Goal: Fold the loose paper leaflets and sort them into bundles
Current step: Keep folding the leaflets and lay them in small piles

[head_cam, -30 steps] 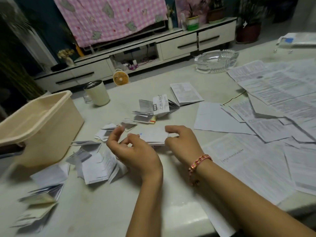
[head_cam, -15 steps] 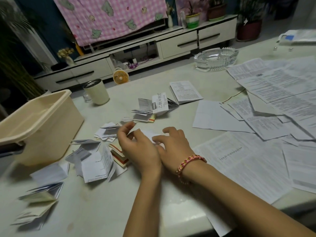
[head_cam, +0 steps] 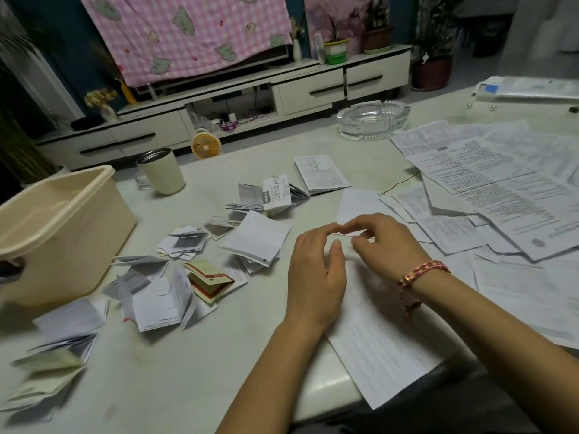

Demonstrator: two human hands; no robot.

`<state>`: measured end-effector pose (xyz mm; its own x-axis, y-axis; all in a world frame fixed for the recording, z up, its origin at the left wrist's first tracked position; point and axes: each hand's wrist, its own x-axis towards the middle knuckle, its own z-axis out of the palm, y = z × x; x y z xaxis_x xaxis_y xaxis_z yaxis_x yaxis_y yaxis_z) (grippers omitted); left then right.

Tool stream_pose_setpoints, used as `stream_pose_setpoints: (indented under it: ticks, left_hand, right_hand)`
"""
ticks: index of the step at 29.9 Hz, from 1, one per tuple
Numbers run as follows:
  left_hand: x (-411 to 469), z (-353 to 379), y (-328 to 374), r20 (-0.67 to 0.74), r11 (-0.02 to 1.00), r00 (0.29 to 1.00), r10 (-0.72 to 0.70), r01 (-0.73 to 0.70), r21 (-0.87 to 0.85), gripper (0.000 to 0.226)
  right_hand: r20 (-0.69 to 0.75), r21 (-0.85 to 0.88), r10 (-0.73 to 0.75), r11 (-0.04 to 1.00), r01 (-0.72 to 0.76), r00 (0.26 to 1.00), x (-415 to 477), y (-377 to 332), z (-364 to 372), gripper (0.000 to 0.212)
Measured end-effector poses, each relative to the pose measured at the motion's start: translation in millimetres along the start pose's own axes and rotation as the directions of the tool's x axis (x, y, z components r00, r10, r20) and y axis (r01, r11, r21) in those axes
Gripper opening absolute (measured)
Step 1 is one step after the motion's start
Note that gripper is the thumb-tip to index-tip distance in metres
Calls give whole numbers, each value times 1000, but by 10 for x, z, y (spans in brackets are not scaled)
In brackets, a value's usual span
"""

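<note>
A long unfolded leaflet [head_cam: 376, 349] lies flat at the table's front edge. Both hands are at its far end. My left hand [head_cam: 316, 274] and my right hand [head_cam: 385, 242], which wears a red woven bracelet, meet fingertip to fingertip and pinch the leaflet's far edge, lifted slightly. Just left of them a freshly folded white leaflet [head_cam: 257, 238] rests on a heap of folded ones. More folded leaflets lie in loose piles [head_cam: 156, 299] toward the left, and a blurred pile [head_cam: 47, 371] sits at the front left.
Several large unfolded sheets [head_cam: 501, 189] overlap across the table's right side. A beige plastic tub [head_cam: 62, 233] stands at the left, a cream mug [head_cam: 163, 172] behind it, and a glass ashtray [head_cam: 372, 119] at the far edge. A low TV cabinet stands beyond the table.
Both hands let go of the small folded leaflet, which now lies on the heap, and moved right onto the long flat sheet, pinching its far edge.
</note>
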<state>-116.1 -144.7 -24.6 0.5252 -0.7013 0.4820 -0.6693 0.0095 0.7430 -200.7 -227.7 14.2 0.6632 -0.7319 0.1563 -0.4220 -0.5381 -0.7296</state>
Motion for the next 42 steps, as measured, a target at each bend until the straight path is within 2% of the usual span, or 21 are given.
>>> stream_pose_setpoints:
  ticks: [7,14,18,22,26,31,35,42]
  left_hand:
    - [-45,76,48,129,999,991,40,-43,23,38]
    - [-48,76,47,135,999,990,29,-31,11,38]
    - [-48,76,44,144,1000,989,27,-29,12,37]
    - [-39,81,50,144,1000,989,21,-21,-1,37]
    - [-46,81,54,146,1000,989,10,-7,-20,36]
    - [-53,86,48,166,1000,986,3,0,-17,36]
    - [-55,86,57,171,1000,985,-6,10,-20,35]
    - [-55,90,54,174,1000,985,-13,16,-18,36]
  right_hand:
    - [-99,-190,111,973,-128,989,-120,385,-468,29]
    - [-235,-450,205,843,-293,950,-158,762,-837,32]
    - [-135,-619,351,701,-355,927,-191,862,-890,32]
    - [-74,-616,414,697,-368,907,-201,905,-868,48]
    - [-54,-596,389,726,-342,920,-207,886,-893,36]
    - [-49,-677,427,651,-345,903,-233,899,-834,47]
    - [-48,-602,436,706,-375,899,-217,902,-800,54]
    - [-46,-634,375,705,-317,926,-219,813,-793,34]
